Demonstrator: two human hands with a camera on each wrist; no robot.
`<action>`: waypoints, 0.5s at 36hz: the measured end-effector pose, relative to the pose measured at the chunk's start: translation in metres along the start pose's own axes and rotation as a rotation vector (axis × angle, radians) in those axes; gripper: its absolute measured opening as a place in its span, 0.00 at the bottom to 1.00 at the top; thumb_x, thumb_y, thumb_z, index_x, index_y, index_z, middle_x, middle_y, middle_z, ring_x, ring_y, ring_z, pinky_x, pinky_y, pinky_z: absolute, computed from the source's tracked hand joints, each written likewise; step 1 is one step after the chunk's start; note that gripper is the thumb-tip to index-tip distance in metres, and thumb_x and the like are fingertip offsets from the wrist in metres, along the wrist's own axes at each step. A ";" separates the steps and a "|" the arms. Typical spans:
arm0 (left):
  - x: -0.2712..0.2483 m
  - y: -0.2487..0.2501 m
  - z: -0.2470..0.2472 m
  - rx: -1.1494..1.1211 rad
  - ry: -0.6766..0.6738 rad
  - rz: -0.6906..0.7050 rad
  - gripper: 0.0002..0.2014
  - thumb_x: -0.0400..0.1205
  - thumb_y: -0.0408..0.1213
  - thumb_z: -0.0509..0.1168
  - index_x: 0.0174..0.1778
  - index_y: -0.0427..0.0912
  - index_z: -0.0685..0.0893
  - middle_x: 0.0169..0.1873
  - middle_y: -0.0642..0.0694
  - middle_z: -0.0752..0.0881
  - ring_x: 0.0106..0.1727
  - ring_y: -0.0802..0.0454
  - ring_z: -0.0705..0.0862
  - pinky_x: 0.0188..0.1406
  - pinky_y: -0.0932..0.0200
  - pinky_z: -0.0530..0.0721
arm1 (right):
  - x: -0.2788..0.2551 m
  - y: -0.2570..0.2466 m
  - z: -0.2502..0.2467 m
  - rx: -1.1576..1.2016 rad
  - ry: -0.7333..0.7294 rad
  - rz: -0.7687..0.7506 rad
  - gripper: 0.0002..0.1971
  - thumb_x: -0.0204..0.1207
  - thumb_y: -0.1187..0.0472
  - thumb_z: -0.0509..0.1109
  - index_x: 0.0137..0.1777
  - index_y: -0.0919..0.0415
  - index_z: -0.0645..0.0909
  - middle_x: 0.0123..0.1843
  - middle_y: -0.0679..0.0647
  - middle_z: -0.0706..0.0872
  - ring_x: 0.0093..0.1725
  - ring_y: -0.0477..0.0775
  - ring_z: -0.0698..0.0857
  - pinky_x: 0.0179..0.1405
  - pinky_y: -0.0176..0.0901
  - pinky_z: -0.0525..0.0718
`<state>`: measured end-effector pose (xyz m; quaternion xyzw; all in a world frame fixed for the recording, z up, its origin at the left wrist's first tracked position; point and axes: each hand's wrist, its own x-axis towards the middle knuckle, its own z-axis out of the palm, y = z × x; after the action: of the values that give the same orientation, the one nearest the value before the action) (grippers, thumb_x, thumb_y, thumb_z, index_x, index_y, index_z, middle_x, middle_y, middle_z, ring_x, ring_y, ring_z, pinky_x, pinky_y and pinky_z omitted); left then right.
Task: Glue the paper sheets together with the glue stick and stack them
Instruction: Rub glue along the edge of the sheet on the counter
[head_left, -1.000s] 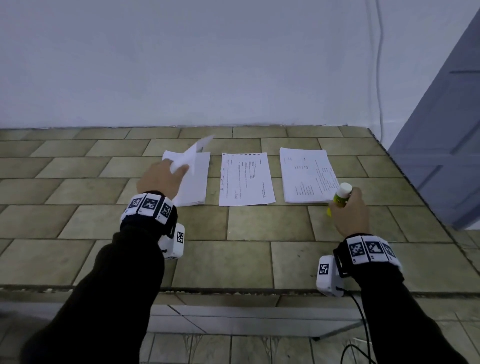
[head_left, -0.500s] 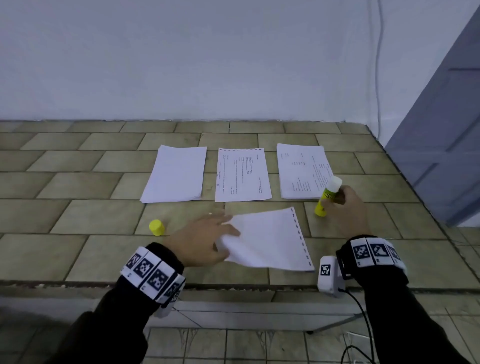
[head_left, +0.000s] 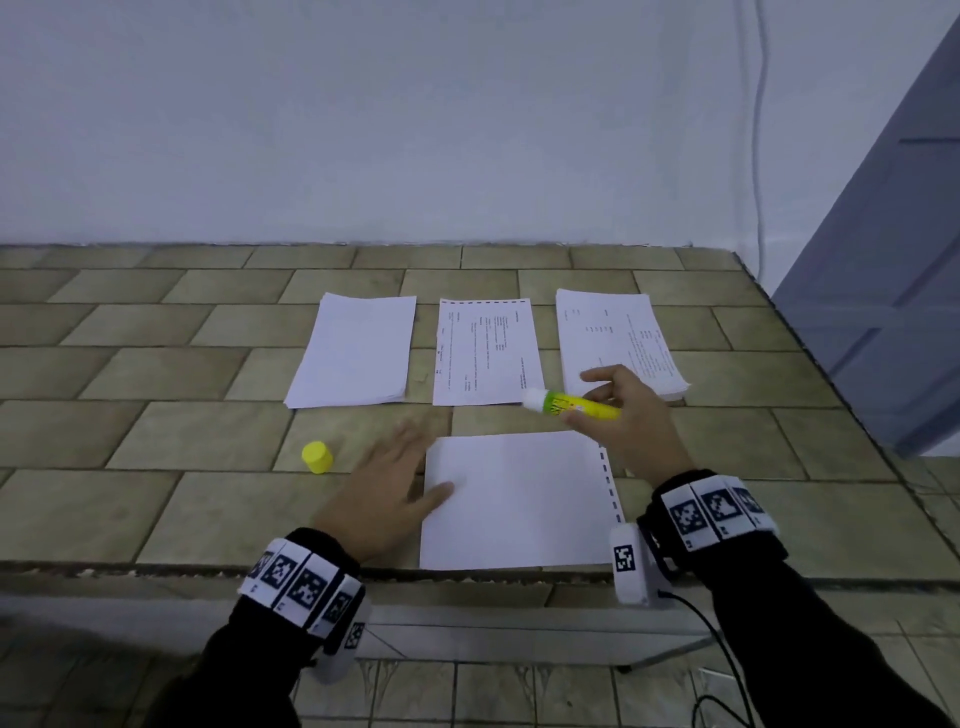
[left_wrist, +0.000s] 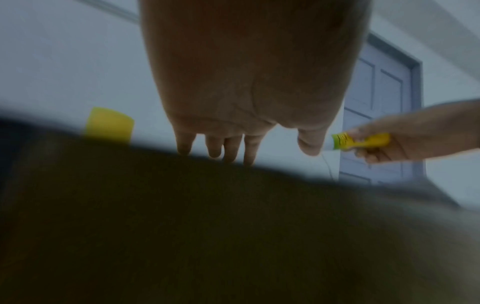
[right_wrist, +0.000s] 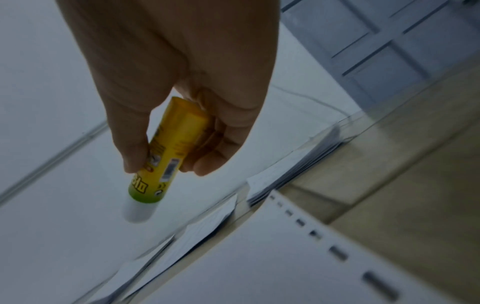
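One blank sheet (head_left: 514, 504) is pinned at its left edge by flat, spread L hand (head_left: 387, 493); glue stick (head_left: 571, 404), gripped in R hand (head_left: 631, 415), is held level just beyond far edge, tip leftward.

three paper stacks (head_left: 354, 356), one loose sheet (head_left: 514, 501), one glue stick (head_left: 571, 404), one cap (head_left: 317, 457).

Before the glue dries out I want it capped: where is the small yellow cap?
In the head view the small yellow cap stands on the tiled table, just left of the left hand.
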<state>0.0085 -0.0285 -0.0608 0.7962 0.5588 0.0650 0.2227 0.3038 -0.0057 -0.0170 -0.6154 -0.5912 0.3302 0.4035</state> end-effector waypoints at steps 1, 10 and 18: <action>0.001 0.000 0.005 0.032 0.002 -0.030 0.54 0.69 0.82 0.33 0.87 0.50 0.53 0.87 0.53 0.49 0.86 0.59 0.40 0.86 0.47 0.44 | 0.001 -0.003 0.006 -0.009 0.001 -0.004 0.24 0.67 0.59 0.82 0.62 0.54 0.77 0.46 0.52 0.84 0.42 0.46 0.83 0.35 0.27 0.77; 0.010 0.003 0.028 0.235 0.023 -0.113 0.58 0.64 0.81 0.18 0.88 0.51 0.42 0.86 0.50 0.35 0.85 0.53 0.32 0.82 0.40 0.31 | 0.005 -0.030 0.061 0.020 -0.181 -0.035 0.17 0.67 0.67 0.80 0.53 0.55 0.78 0.45 0.53 0.89 0.42 0.46 0.89 0.46 0.40 0.88; 0.010 0.001 0.033 0.275 0.059 -0.112 0.54 0.69 0.79 0.22 0.88 0.49 0.41 0.86 0.48 0.37 0.86 0.51 0.35 0.83 0.38 0.35 | 0.011 -0.044 0.098 -0.174 -0.265 -0.185 0.10 0.69 0.66 0.76 0.44 0.60 0.76 0.47 0.58 0.84 0.47 0.57 0.86 0.51 0.55 0.85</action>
<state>0.0249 -0.0288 -0.0916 0.7846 0.6122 -0.0016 0.0982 0.1977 0.0147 -0.0217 -0.5419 -0.7197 0.3174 0.2960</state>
